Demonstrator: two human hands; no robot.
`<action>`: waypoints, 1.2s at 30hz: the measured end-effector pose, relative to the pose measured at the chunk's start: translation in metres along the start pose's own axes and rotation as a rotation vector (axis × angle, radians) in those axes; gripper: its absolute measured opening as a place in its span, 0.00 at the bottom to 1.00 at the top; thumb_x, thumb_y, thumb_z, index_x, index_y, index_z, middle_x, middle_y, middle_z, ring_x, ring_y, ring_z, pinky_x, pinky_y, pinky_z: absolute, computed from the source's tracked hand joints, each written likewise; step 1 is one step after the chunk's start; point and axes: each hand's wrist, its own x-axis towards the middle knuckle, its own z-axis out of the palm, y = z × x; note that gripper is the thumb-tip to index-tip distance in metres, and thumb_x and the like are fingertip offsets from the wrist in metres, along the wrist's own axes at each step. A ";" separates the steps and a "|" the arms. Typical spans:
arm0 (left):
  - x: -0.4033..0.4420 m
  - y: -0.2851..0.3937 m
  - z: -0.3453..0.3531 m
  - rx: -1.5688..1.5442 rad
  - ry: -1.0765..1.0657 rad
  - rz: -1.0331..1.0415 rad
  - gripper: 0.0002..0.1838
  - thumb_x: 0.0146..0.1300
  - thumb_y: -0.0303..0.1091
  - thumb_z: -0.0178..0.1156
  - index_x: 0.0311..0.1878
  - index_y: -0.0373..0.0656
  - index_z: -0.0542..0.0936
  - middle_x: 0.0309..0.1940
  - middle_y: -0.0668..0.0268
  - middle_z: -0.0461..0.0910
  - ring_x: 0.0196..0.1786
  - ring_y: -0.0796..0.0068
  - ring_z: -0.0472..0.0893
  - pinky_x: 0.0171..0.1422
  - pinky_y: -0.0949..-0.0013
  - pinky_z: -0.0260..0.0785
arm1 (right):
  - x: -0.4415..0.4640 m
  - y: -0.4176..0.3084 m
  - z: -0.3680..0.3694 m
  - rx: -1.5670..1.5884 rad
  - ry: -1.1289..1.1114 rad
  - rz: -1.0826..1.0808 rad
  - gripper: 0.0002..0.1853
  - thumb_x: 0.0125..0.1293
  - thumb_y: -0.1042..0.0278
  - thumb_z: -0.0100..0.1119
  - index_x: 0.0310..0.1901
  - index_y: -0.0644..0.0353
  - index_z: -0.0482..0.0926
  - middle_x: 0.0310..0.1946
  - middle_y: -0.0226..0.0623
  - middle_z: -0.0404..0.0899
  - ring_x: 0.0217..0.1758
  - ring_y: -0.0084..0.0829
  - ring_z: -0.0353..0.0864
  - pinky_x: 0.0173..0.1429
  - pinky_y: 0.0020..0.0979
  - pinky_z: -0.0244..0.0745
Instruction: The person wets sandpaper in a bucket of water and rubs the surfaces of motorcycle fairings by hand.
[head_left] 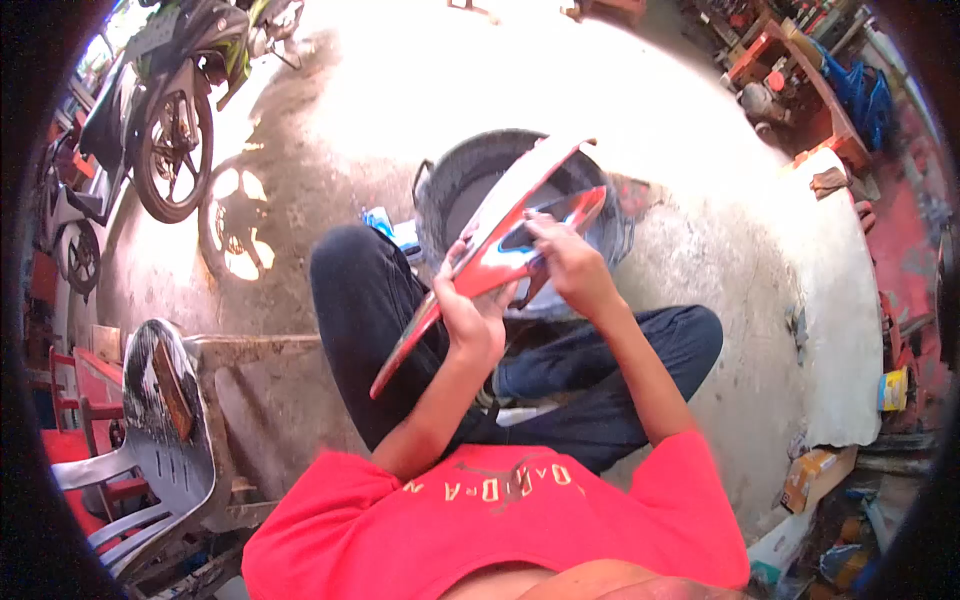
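At 12 o'clock, over the tub (437, 190), our left hand (475, 325) grips the panel (482, 274); right hand (572, 265) touches it, can't tell if gripping; light, even pressure suits.

The glossy panel (490, 262) hides part of the inside of the tub (432, 205). Over the tub, the right hand (568, 262) is blurred — what lies under its fingertips cannot be told. Left of the tub, a blue-and-white item (378, 220) is too small to name; farther up-left, the top edge cuts off a motorcycle (215, 62).
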 end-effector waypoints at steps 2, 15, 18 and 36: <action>-0.003 0.002 0.001 0.019 0.005 -0.005 0.24 0.72 0.52 0.42 0.65 0.54 0.70 0.62 0.61 0.77 0.59 0.56 0.80 0.59 0.46 0.76 | 0.004 0.012 -0.002 -0.048 0.021 0.131 0.19 0.74 0.73 0.49 0.63 0.68 0.76 0.64 0.56 0.77 0.70 0.50 0.75 0.73 0.45 0.70; 0.003 0.027 0.047 -0.063 0.009 -0.047 0.22 0.71 0.51 0.44 0.63 0.53 0.70 0.64 0.58 0.76 0.64 0.53 0.77 0.67 0.44 0.69 | 0.036 -0.064 -0.026 0.011 -0.084 -0.270 0.17 0.70 0.77 0.55 0.59 0.66 0.78 0.59 0.53 0.80 0.66 0.48 0.79 0.71 0.44 0.72; 0.014 0.035 0.049 -0.022 -0.026 -0.089 0.21 0.70 0.54 0.45 0.61 0.59 0.72 0.63 0.63 0.76 0.62 0.56 0.79 0.67 0.46 0.69 | 0.057 -0.041 -0.045 0.044 -0.169 -0.028 0.17 0.73 0.74 0.53 0.61 0.65 0.78 0.61 0.53 0.79 0.67 0.49 0.78 0.69 0.43 0.74; 0.030 0.033 0.027 -0.073 -0.152 -0.074 0.22 0.72 0.51 0.44 0.63 0.53 0.70 0.60 0.56 0.79 0.59 0.53 0.81 0.54 0.48 0.76 | 0.052 -0.054 -0.020 -0.011 -0.022 -0.261 0.17 0.70 0.75 0.55 0.58 0.66 0.79 0.56 0.51 0.82 0.62 0.50 0.81 0.67 0.46 0.75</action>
